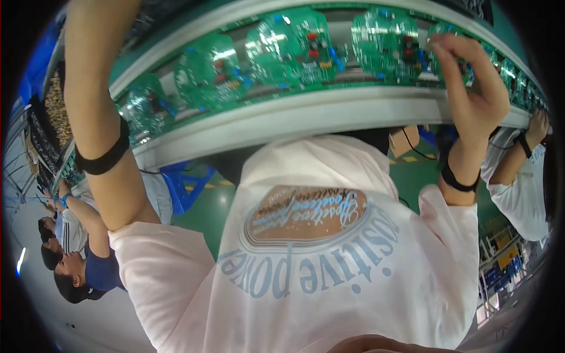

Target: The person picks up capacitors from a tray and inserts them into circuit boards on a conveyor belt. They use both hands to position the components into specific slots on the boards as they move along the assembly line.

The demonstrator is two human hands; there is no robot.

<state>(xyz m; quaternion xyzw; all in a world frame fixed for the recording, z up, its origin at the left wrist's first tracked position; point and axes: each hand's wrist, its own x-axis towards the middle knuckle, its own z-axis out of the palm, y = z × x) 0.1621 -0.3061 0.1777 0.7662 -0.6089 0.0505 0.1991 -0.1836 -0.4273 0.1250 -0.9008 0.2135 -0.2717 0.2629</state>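
Observation:
My right hand [478,88] is over the near side of the line, beside a green circuit board [385,50]. Its thumb and forefinger come together in a pinch; whatever lies between their tips is too small or blurred to make out. My left forearm [97,88], with a black band round it, reaches up past the top edge, so the left hand is out of sight. Another green circuit board [288,53], with red and blue parts, lies between my arms. Farther left are a third board [209,67] and a fourth [147,106].
A pale rail [294,117] runs along the near side of the boards. Bins of small parts [56,106] stand at far left. Co-workers sit along both sides, one person's hand [537,126] at the line on the right. A blue stool [185,185] is below the rail.

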